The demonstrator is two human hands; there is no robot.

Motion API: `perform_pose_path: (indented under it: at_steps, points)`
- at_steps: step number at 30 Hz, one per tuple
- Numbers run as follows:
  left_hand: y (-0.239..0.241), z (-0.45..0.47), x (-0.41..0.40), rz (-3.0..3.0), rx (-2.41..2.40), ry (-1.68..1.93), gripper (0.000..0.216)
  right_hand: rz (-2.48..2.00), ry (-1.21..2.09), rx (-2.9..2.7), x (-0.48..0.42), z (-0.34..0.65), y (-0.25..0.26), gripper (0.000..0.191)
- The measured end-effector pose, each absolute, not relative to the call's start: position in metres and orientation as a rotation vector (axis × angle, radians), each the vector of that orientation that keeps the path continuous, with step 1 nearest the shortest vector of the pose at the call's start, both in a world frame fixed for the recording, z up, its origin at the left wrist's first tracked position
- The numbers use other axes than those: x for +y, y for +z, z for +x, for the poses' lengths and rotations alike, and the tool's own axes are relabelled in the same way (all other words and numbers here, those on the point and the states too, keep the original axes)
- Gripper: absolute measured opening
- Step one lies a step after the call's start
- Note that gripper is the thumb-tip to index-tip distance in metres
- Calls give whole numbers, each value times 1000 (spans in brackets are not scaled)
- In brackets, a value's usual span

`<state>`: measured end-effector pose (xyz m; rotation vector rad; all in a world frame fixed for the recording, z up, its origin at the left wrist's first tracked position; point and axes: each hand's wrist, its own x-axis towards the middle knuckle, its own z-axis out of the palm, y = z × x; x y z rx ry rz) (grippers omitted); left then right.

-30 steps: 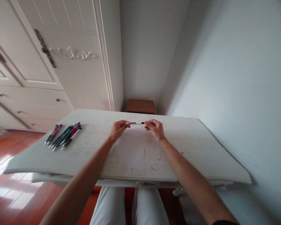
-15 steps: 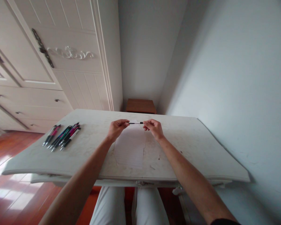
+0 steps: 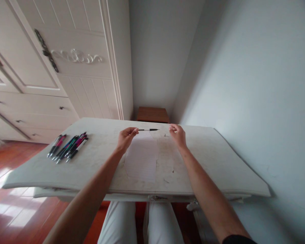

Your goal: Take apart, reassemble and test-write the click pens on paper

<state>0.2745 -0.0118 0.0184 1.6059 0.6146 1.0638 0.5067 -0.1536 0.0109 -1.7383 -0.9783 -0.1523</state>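
My left hand (image 3: 127, 137) pinches one end of a slim black-and-white pen (image 3: 152, 129), held level above the desk. Its black section and thin pointed tip face right, toward my right hand (image 3: 177, 134). That hand is apart from the pen, thumb and fingers pinched together. Whatever it holds, if anything, is too small to make out. Below the pen lies a lined sheet of paper (image 3: 142, 159).
Several pens (image 3: 70, 147) lie in a pile at the left of the white desk (image 3: 99, 176). A pale cabinet (image 3: 86, 88) stands behind on the left, a wall (image 3: 249, 84) on the right. A brown wooden piece (image 3: 153, 114) sits beyond the far edge.
My right hand has let go of the pen's right end and moved to the right. The pen's pointed tip now shows. My left hand has stayed nearly in place, still holding the pen.
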Motion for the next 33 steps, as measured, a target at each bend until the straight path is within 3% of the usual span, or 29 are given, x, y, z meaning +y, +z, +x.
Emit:
perform_pose_path:
  at_steps: [6,11,19,33]
  points:
    - [23,273,-15,1638,643,1068,49,-2021,-67,-1310,-153,503,-4,18]
    - [20,272,-12,1664,657,1102,49,-1832,-8,-1201,-151,500,1,13]
    - [20,271,-10,1659,691,1159,48,-1439,506,-1000,-145,474,14,40]
    - [18,271,-6,1622,792,1239,47,-1335,615,-920,-147,465,19,40]
